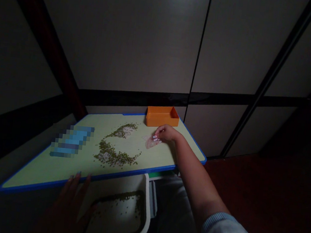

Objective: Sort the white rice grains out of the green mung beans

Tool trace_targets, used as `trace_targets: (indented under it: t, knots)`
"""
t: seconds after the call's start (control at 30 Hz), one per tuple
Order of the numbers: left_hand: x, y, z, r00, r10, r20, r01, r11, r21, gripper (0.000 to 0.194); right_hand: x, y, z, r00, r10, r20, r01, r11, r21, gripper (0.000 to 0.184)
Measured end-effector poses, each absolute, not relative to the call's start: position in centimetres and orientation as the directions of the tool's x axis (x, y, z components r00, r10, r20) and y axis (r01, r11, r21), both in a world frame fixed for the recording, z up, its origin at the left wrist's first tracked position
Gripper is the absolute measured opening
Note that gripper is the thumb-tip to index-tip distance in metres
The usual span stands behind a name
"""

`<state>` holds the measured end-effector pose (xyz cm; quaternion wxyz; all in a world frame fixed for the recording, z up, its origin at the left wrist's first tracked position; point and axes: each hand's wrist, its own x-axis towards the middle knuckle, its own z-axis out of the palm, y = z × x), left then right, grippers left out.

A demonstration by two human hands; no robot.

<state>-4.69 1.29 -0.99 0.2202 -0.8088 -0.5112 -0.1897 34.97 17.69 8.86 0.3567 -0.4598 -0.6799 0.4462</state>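
My right hand reaches over the right part of the small table, its fingers pinched together at a clear, pinkish plastic piece lying flat. Small white bits show at the fingertips; whether they are held is too small to tell. In shadow at the front edge, my left hand has its fingers spread, beside a white tub with green grains along its inner walls. Two scattered patches of small green grains lie in the middle of the tabletop, with some whitish matter among them.
An orange open box stands at the table's back right, just behind my right hand. A blurred-out blue item lies at the left. Pale cabinet panels rise behind the table, and dark reddish floor lies to the right.
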Motion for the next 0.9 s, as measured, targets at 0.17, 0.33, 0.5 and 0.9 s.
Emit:
trace_targets:
  t: [0.17,0.33,0.5,0.9]
  knots:
    - [-4.7,1.3,-1.1,0.395,0.74,0.545,0.913,-0.379,-0.148,0.073,34.0,18.1,8.2,-0.314,0.941,0.127,0.246,0.21,-0.946,0.02]
    - [-4.7,1.3,-1.2,0.384,0.753,0.534,0.918,-0.371,-0.138,0.072,33.6,17.7,8.5,-0.229,0.959,0.167,0.202,0.214,-0.956,0.023]
    - [-4.7,1.5,-1.3,0.397,0.721,0.568,0.912,-0.378,-0.157,0.074,34.2,17.8,9.5,0.033,0.944,0.329,0.354,0.297,-0.887,0.019]
    - [-4.5,1.1,-0.9,0.352,0.79,0.501,0.931,-0.35,-0.103,0.073,34.4,18.6,8.5,0.046,0.922,0.383,0.762,0.216,-0.61,0.013]
